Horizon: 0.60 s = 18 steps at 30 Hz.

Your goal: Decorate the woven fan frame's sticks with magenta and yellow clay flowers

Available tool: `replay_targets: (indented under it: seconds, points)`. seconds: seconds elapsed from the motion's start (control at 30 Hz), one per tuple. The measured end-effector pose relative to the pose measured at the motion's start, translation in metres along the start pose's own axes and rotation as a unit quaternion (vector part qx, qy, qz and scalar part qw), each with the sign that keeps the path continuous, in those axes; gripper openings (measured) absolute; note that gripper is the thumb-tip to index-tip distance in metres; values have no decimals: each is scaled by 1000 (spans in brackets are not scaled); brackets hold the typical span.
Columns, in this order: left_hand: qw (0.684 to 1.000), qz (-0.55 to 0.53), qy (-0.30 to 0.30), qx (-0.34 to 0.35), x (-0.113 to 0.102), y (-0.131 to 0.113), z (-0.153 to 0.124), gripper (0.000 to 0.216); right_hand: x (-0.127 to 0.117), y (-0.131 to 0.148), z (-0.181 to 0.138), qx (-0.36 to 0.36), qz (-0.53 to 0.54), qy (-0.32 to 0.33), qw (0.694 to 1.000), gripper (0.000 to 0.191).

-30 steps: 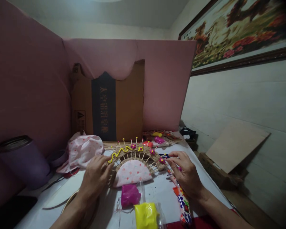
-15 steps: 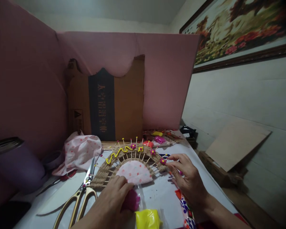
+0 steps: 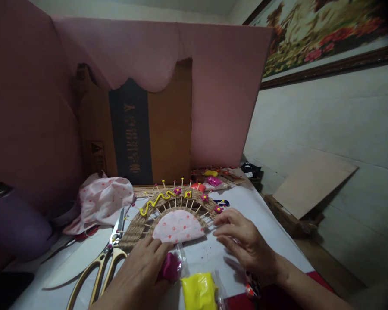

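Observation:
A woven straw half-ring (image 3: 139, 224) lies on the white table (image 3: 271, 224), set with sticks, a yellow clay squiggle and small pink clay flowers. A pink dotted fabric half-disc (image 3: 177, 227) fills its middle. My left hand (image 3: 139, 273) is closed on a magenta clay lump (image 3: 170, 267) just in front of the half-ring. My right hand (image 3: 245, 243) lies beside the ring's right end with its fingers stretched out, holding nothing. A yellow clay block (image 3: 198, 290) in clear wrap sits between my hands.
Gold-handled scissors (image 3: 103, 262) lie left of the ring. Pink dotted cloth (image 3: 103, 202) and a purple tumbler (image 3: 9, 224) are further left. A cardboard box (image 3: 139, 129) and pink boards stand behind. More clay packets (image 3: 213, 178) lie at the back. A board (image 3: 310, 181) leans on the right wall.
My left hand left the ring's left end and came down onto the magenta clay, uncovering the scissors. My right hand lowered from the ring's right tip to the table. The view tilted down.

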<state>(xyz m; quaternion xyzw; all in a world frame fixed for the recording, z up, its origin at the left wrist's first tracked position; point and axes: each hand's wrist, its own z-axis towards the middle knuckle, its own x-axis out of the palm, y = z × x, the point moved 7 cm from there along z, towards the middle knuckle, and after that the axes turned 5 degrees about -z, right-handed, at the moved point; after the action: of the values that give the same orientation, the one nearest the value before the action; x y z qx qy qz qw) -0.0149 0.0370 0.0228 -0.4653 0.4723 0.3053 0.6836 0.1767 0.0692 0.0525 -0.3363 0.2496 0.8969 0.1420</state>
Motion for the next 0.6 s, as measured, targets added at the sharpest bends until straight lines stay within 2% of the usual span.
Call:
replay_targets:
  seconds: [0.13, 0.2, 0.27, 0.37, 0.5, 0.6]
  points:
    - [999, -37, -22, -18, -1, 9, -5, 45, 10, 17, -1, -35, -2, 60, 998, 10]
    - [996, -71, -46, -20, -6, 9, -6, 47, 12, 21, -1, -34, -16, 67, 997, 10]
    - [992, -109, -69, -11, -15, 6, -5, 39, 14, 23, -1, -28, -12, 65, 997, 12]
    - [984, -144, -103, -4, -27, -1, -2, 20, 11, 29, 4, 0, 34, 42, 999, 16]
    - [969, -183, -168, -4, -33, -1, -5, 28, 8, 41, 20, 84, 98, 28, 991, 17]
    - [965, -198, -170, 4, -27, -1, -6, 22, 11, 57, 32, 90, 108, 43, 989, 13]
